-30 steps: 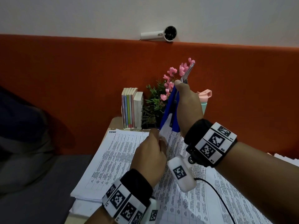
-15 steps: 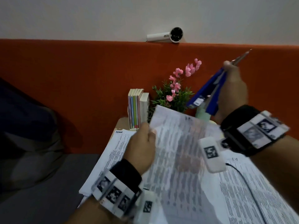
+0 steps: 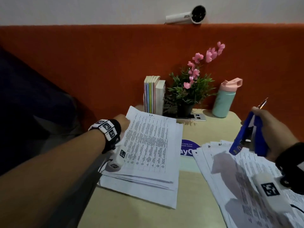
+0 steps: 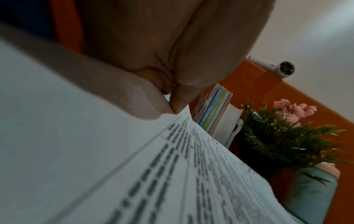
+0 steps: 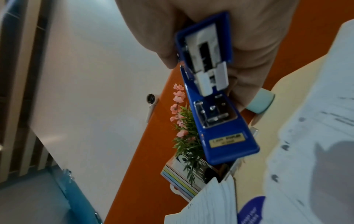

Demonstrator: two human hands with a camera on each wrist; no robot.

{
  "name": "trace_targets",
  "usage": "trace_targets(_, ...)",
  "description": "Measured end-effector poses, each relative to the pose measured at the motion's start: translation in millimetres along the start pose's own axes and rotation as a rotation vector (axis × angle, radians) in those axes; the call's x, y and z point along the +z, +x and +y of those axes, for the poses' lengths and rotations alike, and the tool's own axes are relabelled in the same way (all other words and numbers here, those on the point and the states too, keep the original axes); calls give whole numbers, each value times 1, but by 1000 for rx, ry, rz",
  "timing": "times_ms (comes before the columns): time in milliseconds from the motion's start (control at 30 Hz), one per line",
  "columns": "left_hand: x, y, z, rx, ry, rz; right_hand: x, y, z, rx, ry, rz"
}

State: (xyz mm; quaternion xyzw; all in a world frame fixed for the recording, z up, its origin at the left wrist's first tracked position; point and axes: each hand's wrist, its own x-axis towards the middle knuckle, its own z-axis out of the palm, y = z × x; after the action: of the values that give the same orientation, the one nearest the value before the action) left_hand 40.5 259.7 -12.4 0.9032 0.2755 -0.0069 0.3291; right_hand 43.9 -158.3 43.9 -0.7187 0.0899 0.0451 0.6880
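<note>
My left hand (image 3: pixel 124 121) pinches the far left corner of a printed set of sheets (image 3: pixel 148 142) that lies on top of the left paper stack (image 3: pixel 139 186). The left wrist view shows thumb and finger (image 4: pixel 178 104) pressed together on that sheet corner (image 4: pixel 184 115). My right hand (image 3: pixel 271 129) grips a blue stapler (image 3: pixel 243 137) upright above the right pile of printed sheets (image 3: pixel 238 178), its nose pointing down. The right wrist view shows the stapler (image 5: pixel 214 97) with its jaws parted and fingers curled round its rear. A thin metal tip sticks up past my right thumb.
At the back of the beige table (image 3: pixel 189 186) stand a row of books (image 3: pixel 152 94), a potted plant with pink flowers (image 3: pixel 189 91) and a teal bottle with a pink lid (image 3: pixel 224 99). A blue round sticker (image 3: pixel 189 148) lies between the stacks. An orange partition (image 3: pixel 115 63) backs the table.
My left hand carried the printed set leftward and laid it on the left stack. My right hand swung the stapler right and down over the right pile. The head view dropped toward the table.
</note>
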Motion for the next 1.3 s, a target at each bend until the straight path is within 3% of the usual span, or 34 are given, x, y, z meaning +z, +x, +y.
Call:
trace_targets(233, 10, 5, 2, -41, 176, -108, -5, -2, 16, 79, -148, -15)
trace_targets(300, 12, 2, 6, -31, 382, -166, -8, -2, 19, 105, -197, -38)
trace_targets(467, 17, -11, 18, -68, 524, -100, -16, -2, 23, 120, -351, -103)
trace_targets(533, 10, -23, 30, -83, 447, -19, -25, 0, 19, 80, -375, -115)
trace_targets(600, 2, -39, 54, 2, 282, 22, -35, 0, 14, 51, -398, -131)
trace_targets(700, 4, -86, 105, 144, -279, -249, -48, 3, 16, 67, -506, -143)
trace_targets(767, 24, -119, 137, 219, -430, -495, -53, 4, 25, 103, -569, -147)
trace_targets(833, 60, -137, 163, 408, -112, -556, -59, 9, 36, 107, -657, -132)
trace_targets(900, 102, -144, 177, 552, 268, -476, -62, 8, 43, 81, -813, -119)
trace_targets(1000, 150, -146, 182, 611, 617, -434, -64, 5, 50, 69, -916, -140)
trace_targets(1133, 166, -130, 182, 566, 651, -324, -66, 2, 51, 40, -888, -168)
trace_targets(1300, 158, -104, 174, 497, 422, -370, -70, 1, 54, 42, -778, -192)
